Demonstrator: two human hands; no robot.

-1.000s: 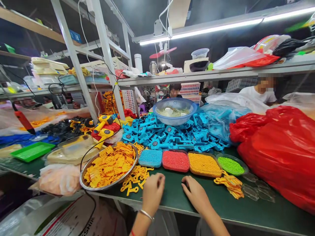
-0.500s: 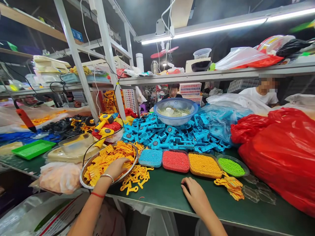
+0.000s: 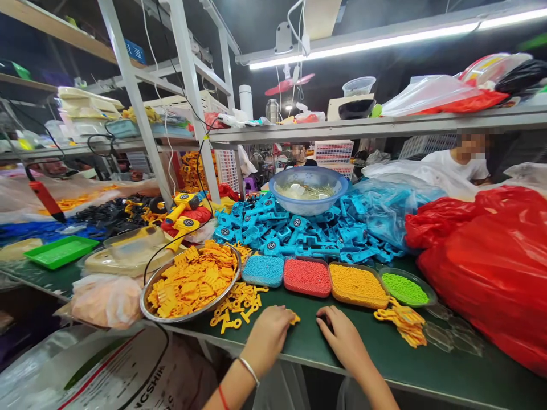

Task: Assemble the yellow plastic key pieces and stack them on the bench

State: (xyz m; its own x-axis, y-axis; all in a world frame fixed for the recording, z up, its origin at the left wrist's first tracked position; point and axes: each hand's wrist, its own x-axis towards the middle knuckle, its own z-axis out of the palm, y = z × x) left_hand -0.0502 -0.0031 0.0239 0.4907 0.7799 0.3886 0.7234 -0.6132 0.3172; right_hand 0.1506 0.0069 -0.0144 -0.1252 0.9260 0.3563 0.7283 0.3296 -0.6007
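My left hand (image 3: 269, 333) is closed over the green tabletop (image 3: 299, 341), with a small yellow-orange plastic piece (image 3: 294, 319) poking out past its fingertips; most of that piece is hidden. A short way to the right, my right hand (image 3: 342, 336) rests on the table with nothing in it, thumb apart from the loosely bent fingers. A metal bowl (image 3: 147, 302) heaped with flat yellow-orange plastic pieces (image 3: 192, 282) stands at the left. Beside it lie loose yellow ring-ended parts (image 3: 233, 324). Past my hands, trays of blue beads (image 3: 262, 270), red beads (image 3: 306, 277) and yellow beads (image 3: 356, 286) form a row.
Green beads (image 3: 404, 288) fill a round dish, with a few finished-looking yellow pieces (image 3: 405, 324) in front. Blue plastic parts (image 3: 294, 233) pile up under a blue basin (image 3: 307, 191). A large red bag (image 3: 491, 273) bulks at the right. A black cable hangs over the metal bowl.
My left hand has left the metal bowl and moved right to the table before me, now with a yellow-orange piece in it. My right hand has barely moved.
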